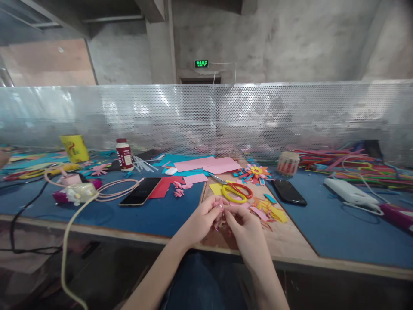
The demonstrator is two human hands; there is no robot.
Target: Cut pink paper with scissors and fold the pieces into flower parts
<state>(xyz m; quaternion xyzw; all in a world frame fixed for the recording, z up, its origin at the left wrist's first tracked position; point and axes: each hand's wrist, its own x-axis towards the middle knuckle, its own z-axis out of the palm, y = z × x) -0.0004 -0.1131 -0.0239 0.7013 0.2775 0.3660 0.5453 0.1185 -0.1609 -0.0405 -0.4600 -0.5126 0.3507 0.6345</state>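
The grip of the left hand [206, 218] and right hand [242, 221] pinches a small pink piece [220, 203] above the table's near edge [219, 246], seemingly to steady it from both sides, with scissors [229, 185] just beyond and paper scraps [278, 214] rightward, apparently for easy reach.

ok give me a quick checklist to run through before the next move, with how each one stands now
1. Both hands at the small pinkish piece: ok, left hand and right hand meet at it.
2. Exact shape of that piece: cannot tell, the fingers hide much of it.
3. Scissors set down: ok, lying just beyond the hands.
4. Spot beside the right hand free of paper scraps: not ok, they lie scattered there.
5. Paper flower apart from the hands: ok, beyond the scissors.
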